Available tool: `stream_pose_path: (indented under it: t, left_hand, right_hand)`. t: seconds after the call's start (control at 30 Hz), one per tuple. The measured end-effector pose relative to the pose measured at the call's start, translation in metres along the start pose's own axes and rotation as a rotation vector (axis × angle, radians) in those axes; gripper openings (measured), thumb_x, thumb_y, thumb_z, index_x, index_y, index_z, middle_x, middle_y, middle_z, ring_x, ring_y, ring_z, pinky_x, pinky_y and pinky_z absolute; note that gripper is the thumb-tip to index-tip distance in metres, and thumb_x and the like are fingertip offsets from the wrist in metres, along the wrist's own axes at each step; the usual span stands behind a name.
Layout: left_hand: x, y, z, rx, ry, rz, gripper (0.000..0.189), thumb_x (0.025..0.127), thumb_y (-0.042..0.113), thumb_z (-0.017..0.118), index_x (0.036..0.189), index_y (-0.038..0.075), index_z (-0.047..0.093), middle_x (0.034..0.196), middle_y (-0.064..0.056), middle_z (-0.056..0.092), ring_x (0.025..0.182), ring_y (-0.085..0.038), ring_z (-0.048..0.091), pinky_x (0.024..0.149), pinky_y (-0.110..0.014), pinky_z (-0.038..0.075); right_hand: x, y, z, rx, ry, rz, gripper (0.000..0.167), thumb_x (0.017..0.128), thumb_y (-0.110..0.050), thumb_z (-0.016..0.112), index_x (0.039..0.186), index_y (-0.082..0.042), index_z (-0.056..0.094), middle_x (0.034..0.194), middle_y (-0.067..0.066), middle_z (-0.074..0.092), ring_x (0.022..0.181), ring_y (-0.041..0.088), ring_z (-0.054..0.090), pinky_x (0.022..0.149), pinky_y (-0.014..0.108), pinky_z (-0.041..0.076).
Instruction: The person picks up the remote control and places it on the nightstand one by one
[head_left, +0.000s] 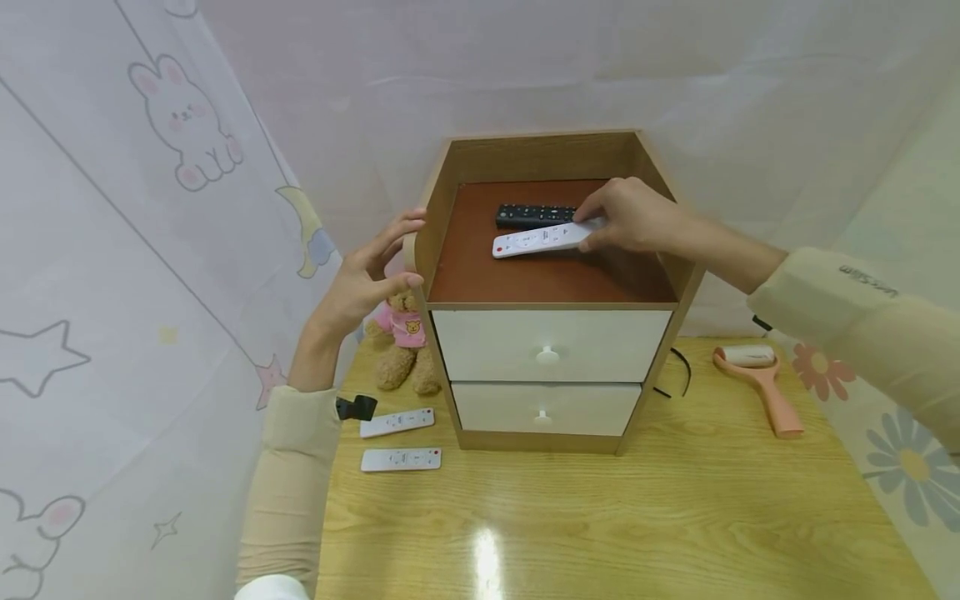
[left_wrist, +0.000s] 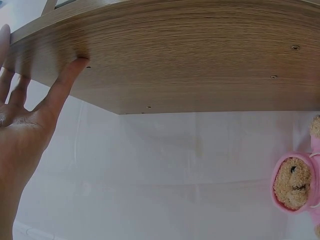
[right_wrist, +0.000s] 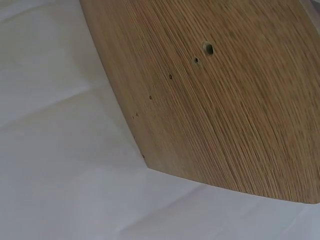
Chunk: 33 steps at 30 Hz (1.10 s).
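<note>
In the head view, my right hand (head_left: 630,215) pinches the right end of a white remote control (head_left: 532,241) over the brown top of a small wooden cabinet (head_left: 551,305). Just behind it, a black remote control (head_left: 525,217) lies on that top, its right end hidden by the hand. My left hand (head_left: 367,279) is at the cabinet's left side with its fingers extended. The left wrist view shows its thumb touching the wooden side panel (left_wrist: 190,60). The right wrist view shows only the cabinet's outer side (right_wrist: 215,110), not the right hand.
Left of the cabinet sits a teddy bear (head_left: 407,329) in pink. Two more white remotes, one farther back (head_left: 397,422) and one nearer (head_left: 401,459), lie on the wooden table (head_left: 600,525). An orange-handled lint roller (head_left: 768,387) and a black strap (head_left: 684,367) are on the right.
</note>
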<state>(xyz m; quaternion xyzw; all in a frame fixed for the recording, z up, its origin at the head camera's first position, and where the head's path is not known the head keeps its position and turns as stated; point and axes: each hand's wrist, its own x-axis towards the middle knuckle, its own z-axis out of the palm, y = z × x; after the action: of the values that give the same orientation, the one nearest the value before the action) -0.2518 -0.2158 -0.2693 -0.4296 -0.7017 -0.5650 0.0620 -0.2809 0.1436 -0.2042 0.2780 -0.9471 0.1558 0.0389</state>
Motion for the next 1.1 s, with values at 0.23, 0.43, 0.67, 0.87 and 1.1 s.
stream_pose_path:
  t: [0.23,0.43,0.67,0.87,1.1]
  left_hand:
    - [-0.001,-0.001,-0.001,0.019,0.0,0.005,0.058,0.088,-0.011,0.062,0.141,-0.004,0.041,0.153,-0.013,0.032,0.144,-0.024,0.024,0.118,-0.042,0.015]
    - [-0.001,0.001,-0.001,0.025,0.005,0.012,0.057,0.088,-0.011,0.062,0.14,-0.006,0.041,0.153,-0.015,0.032,0.143,-0.025,0.025,0.118,-0.043,0.015]
    - [-0.001,0.001,-0.002,0.025,0.005,0.003,0.058,0.087,-0.013,0.061,0.141,-0.004,0.042,0.153,-0.014,0.033,0.144,-0.024,0.024,0.118,-0.043,0.015]
    - [-0.002,0.001,-0.002,0.023,0.008,-0.003,0.058,0.087,-0.014,0.06,0.141,-0.003,0.042,0.153,-0.012,0.033,0.144,-0.024,0.023,0.118,-0.044,0.015]
    - [-0.001,-0.001,-0.002,0.033,0.008,-0.005,0.058,0.087,-0.012,0.062,0.141,-0.004,0.041,0.153,-0.014,0.032,0.144,-0.024,0.024,0.118,-0.043,0.015]
  right_hand:
    - [0.003,0.001,0.006,-0.004,-0.029,0.018,0.033,0.082,-0.011,0.076,0.11,0.005,0.068,0.114,0.023,0.066,0.1,0.032,0.058,0.089,0.046,0.047]
    - [0.005,0.001,0.006,0.011,-0.045,0.036,0.034,0.082,-0.01,0.076,0.11,0.006,0.068,0.114,0.023,0.065,0.101,0.032,0.058,0.089,0.046,0.048]
    - [0.01,0.001,0.008,0.005,-0.059,0.031,0.034,0.08,-0.009,0.077,0.108,0.007,0.067,0.111,0.023,0.065,0.098,0.033,0.057,0.088,0.046,0.047]
    - [0.011,0.0,0.008,-0.008,-0.066,0.029,0.034,0.08,-0.009,0.077,0.108,0.007,0.067,0.11,0.023,0.066,0.097,0.033,0.057,0.088,0.046,0.047]
    - [0.01,0.002,0.007,-0.004,-0.071,0.027,0.034,0.081,-0.01,0.076,0.109,0.007,0.066,0.11,0.023,0.066,0.101,0.033,0.059,0.09,0.047,0.048]
